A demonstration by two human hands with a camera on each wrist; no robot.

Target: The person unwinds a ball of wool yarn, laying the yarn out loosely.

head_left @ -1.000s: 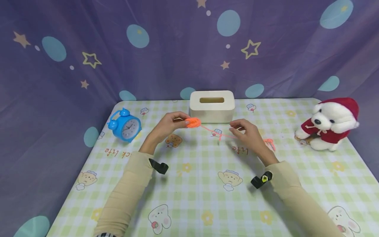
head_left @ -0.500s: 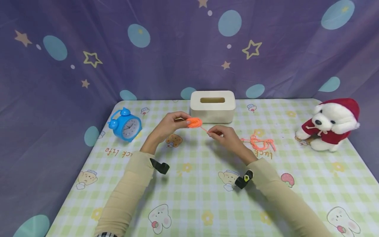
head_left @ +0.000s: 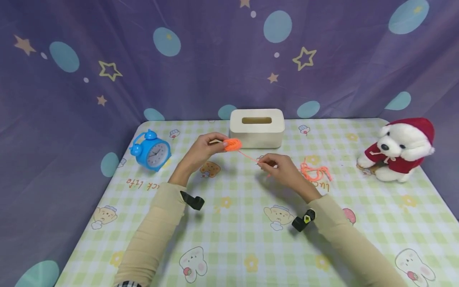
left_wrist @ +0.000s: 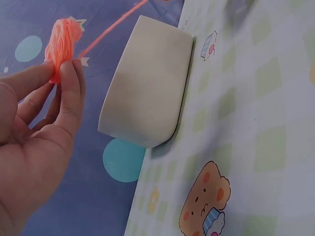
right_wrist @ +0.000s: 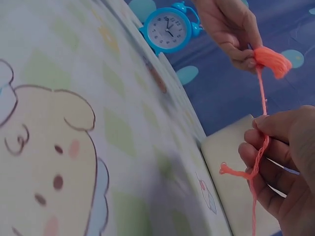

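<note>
In the head view, my left hand (head_left: 201, 155) pinches a small wound bundle of orange yarn (head_left: 233, 144) between thumb and fingers, above the table in front of the tissue box. A taut strand (head_left: 248, 156) runs from the bundle to my right hand (head_left: 281, 170), whose thumb and index finger pinch it. The right wrist view shows the strand passing down across the right fingers (right_wrist: 275, 167), with a short knotted tail (right_wrist: 234, 172) sticking out sideways. Loose tangled yarn (head_left: 315, 173) lies on the table beyond the right hand.
A cream tissue box (head_left: 256, 133) stands at the back middle. At the left is a blue alarm clock (head_left: 152, 151); a white plush dog (head_left: 398, 151) in red sits at the right. A checked cloth (head_left: 229, 239) covers the table, and a purple curtain (head_left: 215, 79) hangs behind.
My right hand has come left toward the bundle, then drawn back slightly to the right with the strand. More loose yarn shows on the table. The left hand has barely moved.
</note>
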